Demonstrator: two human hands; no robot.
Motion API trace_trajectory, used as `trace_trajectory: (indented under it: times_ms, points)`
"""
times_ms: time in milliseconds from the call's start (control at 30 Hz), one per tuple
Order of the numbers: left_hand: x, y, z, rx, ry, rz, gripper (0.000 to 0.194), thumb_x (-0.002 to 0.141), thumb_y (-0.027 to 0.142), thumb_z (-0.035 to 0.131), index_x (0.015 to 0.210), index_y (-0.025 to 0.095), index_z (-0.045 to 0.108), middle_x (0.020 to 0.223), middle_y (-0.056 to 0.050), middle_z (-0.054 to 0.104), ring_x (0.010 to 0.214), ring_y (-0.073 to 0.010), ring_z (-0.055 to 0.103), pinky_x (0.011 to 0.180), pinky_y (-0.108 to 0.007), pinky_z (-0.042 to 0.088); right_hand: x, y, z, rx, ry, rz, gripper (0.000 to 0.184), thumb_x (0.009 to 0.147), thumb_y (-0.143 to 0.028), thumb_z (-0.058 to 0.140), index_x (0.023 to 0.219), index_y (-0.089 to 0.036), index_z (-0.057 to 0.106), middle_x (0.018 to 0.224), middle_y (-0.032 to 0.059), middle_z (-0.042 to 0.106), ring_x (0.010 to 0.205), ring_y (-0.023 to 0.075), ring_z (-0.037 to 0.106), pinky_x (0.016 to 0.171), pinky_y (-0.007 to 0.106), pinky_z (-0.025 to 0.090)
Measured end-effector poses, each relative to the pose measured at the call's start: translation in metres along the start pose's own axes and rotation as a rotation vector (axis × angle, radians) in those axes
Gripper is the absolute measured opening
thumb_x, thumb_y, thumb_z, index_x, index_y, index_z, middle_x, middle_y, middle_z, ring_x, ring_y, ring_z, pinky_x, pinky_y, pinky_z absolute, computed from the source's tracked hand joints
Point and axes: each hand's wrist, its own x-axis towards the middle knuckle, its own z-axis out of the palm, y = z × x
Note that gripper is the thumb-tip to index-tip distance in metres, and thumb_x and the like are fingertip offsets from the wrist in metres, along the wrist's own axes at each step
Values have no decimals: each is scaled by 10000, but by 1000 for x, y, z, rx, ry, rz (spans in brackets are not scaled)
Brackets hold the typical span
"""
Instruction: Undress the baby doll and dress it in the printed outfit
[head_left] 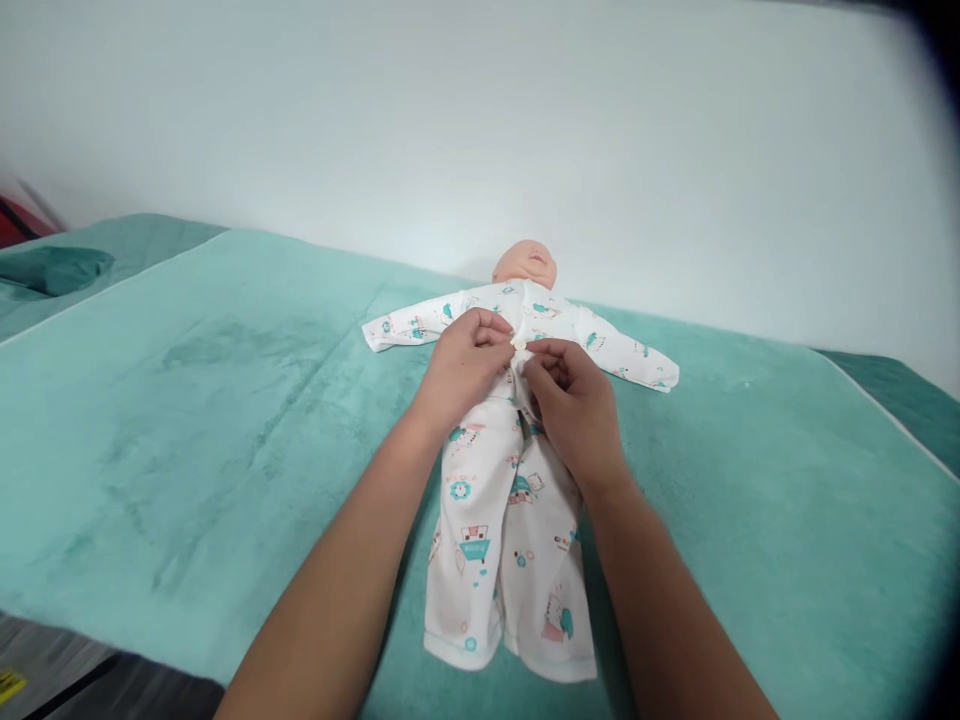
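Note:
A baby doll (527, 262) lies on its back with its head toward the wall and its sleeved arms spread wide. It wears a white printed baby shirt (491, 297) and matching trousers (469, 500). My left hand (472, 355) pinches the shirt's front edge at the chest. Opposite it, my right hand (570, 390) pinches the other side of the same front opening. A small pale button (519, 345) shows between my fingertips. Below my hands the shirt front hangs partly apart. My fingers hide part of the doll's belly.
Under the doll, a light green cloth (225, 450) covers the table, with darker green cloth (900, 385) at the sides. A white wall (480, 120) rises behind. At far left lies a dark green bundle (56, 268). Grey floor (97, 680) shows at the lower left.

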Motion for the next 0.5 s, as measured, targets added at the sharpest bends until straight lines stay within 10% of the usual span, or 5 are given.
trace_trajectory:
  times_ms: [267, 500]
  points:
    - [-38, -20, -2, 460, 97, 240, 169, 880, 240, 562, 1002, 218, 677, 749, 21, 608, 708, -131, 536, 678, -262, 396, -15, 4, -6, -230, 46, -144, 171, 883, -340, 587, 863, -195, 677, 710, -14, 635, 623, 111, 513, 632, 253, 405]
    - [-153, -54, -47, 282, 306, 11, 220, 957, 377, 524, 901, 191, 628, 768, 6, 609, 700, -131, 538, 680, -256, 447, -82, 32, -41, -30, 70, 72, 257, 839, -448, 670, 925, -207, 694, 788, 1, 664, 691, 142, 560, 647, 270, 423]
